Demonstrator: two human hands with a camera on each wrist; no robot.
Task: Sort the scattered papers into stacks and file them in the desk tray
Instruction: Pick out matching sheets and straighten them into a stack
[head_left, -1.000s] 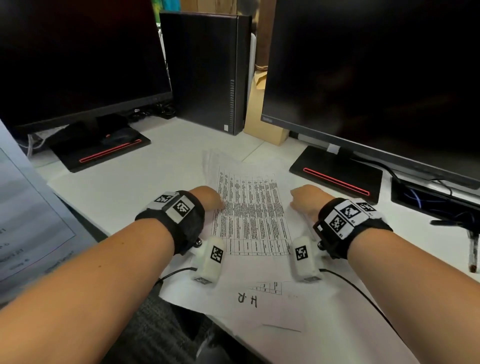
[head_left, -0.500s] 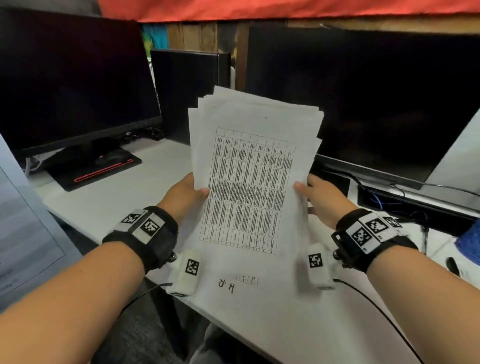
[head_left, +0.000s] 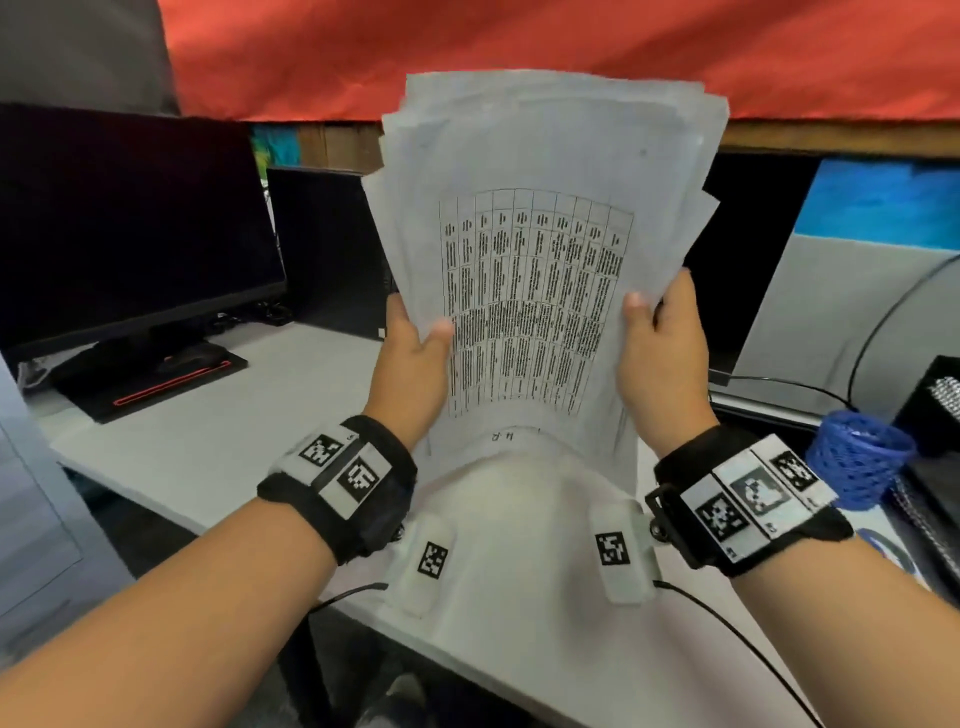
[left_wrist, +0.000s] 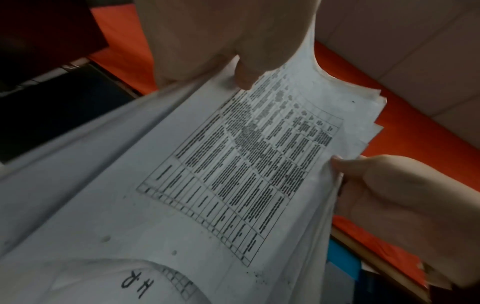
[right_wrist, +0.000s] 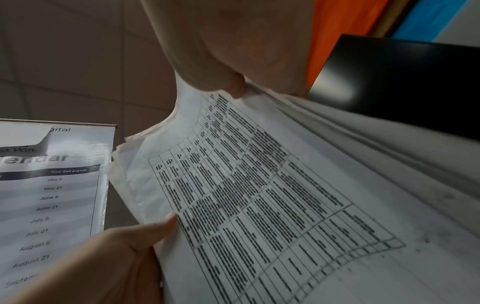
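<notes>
The left hand (head_left: 413, 358) pinches the left edge of a stack of papers (head_left: 550, 218), thumb on the printed face, the other fingers hidden behind the sheets. The right hand (head_left: 660, 358) does the same on the right edge, thumb in front and the rest out of sight behind. Both hands are clamped on the stack, which stands nearly upright in the air above the near edge of the table (head_left: 249, 415), between the two wrists. The sheets are not squared: their top corners fan out unevenly, and the lower edge curls toward the camera.

The likely trouble is that loose fan. If either pinch eases, the back sheets, which only friction holds, could slide out and scatter on the table. Tapping the stack down too hard could crumple the curled lower edge. No desk tray is clearly visible, so I cannot tell where the stack must go.

The top sheet carries a dense printed grid of small text, too blurred to read. Below the grid are the handwritten letters "HR" (left_wrist: 137, 284). The right wrist view shows a sheet in a clear sleeve (right_wrist: 52, 195) to the left, with a word ending "endar", "Your 2nd payout", and dates from "May 6" through "August 21".
</notes>
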